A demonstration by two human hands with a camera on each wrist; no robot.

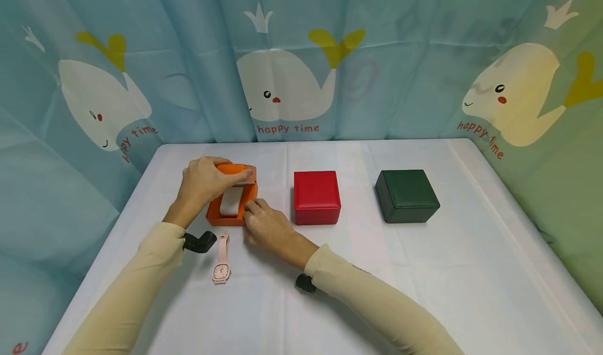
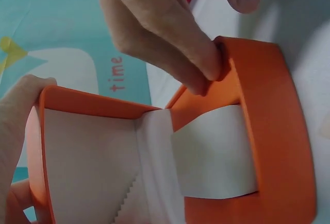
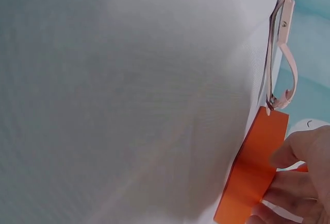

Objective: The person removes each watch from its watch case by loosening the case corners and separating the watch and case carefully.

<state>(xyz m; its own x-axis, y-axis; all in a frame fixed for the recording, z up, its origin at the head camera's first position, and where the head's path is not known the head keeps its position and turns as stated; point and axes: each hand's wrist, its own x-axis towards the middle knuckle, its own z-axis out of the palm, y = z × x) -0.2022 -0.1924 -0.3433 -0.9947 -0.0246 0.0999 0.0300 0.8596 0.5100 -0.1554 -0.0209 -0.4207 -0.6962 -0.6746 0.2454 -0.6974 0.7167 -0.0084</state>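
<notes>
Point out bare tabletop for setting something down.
Free: between the red square box and dark green square box, and the white table in front of them. Crowded: around the open orange box, both hands and the pink wristwatch.

An orange box (image 1: 226, 213) with white lining, a red box (image 1: 316, 198), a dark green box (image 1: 406, 196), a pale pink watch (image 1: 221, 259).
</notes>
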